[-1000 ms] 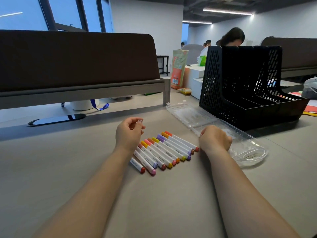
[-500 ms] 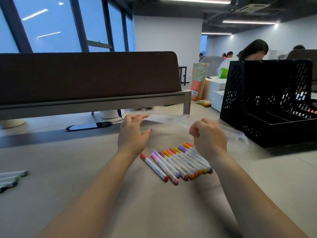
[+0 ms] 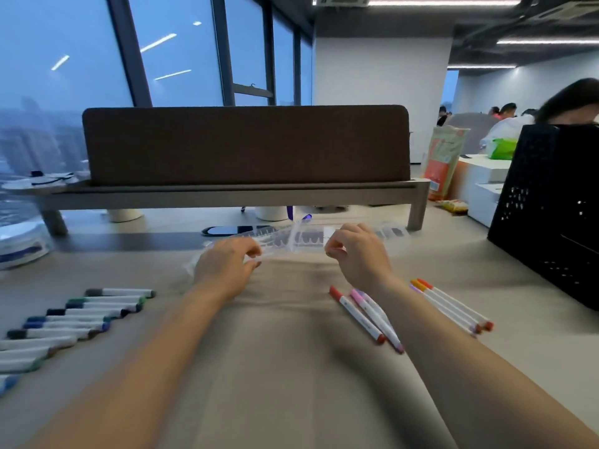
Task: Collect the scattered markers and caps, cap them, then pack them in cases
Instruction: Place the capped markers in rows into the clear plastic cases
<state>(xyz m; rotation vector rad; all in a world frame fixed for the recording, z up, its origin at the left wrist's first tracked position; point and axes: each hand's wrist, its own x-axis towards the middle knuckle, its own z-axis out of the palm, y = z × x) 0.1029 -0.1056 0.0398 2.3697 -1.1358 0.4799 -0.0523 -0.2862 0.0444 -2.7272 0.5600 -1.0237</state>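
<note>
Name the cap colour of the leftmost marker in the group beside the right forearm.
Red; the marker shows best in the head view.

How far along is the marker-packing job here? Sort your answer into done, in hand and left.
Done: the markers look capped and lined up, a cool-coloured row at left and a warm-coloured row at right. In hand: the left hand and right hand hold the clear case above the table; it is blurred, and no marker shows inside. Left: both rows lie on the table, so all the packing remains.
</note>
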